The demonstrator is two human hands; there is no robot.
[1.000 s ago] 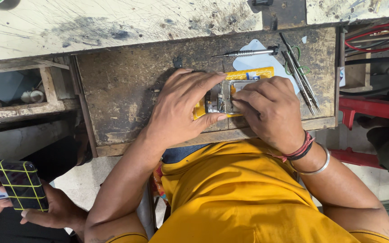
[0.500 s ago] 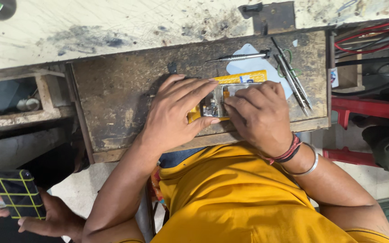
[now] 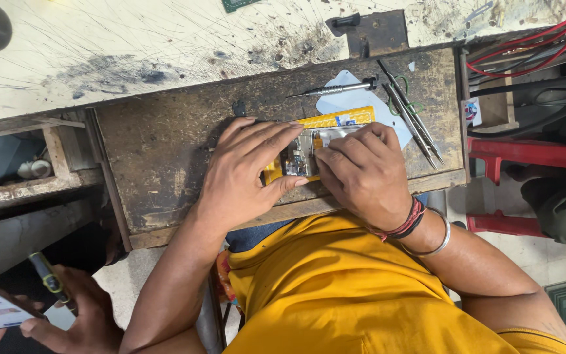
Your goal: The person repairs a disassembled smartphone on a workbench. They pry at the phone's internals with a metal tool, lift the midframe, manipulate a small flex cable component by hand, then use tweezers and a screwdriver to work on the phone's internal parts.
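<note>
Hands, left [image 3: 247, 170], right [image 3: 361, 174], one opened phone [image 3: 299, 157], two tweezers [image 3: 414, 121], one screwdriver [image 3: 335, 90]

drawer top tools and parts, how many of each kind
screwdriver: 1
tweezers: 2
opened phone on its yellow mat, under left hand and right hand: 1
pale blue sheet: 1
yellow mat: 1
total: 6
</note>
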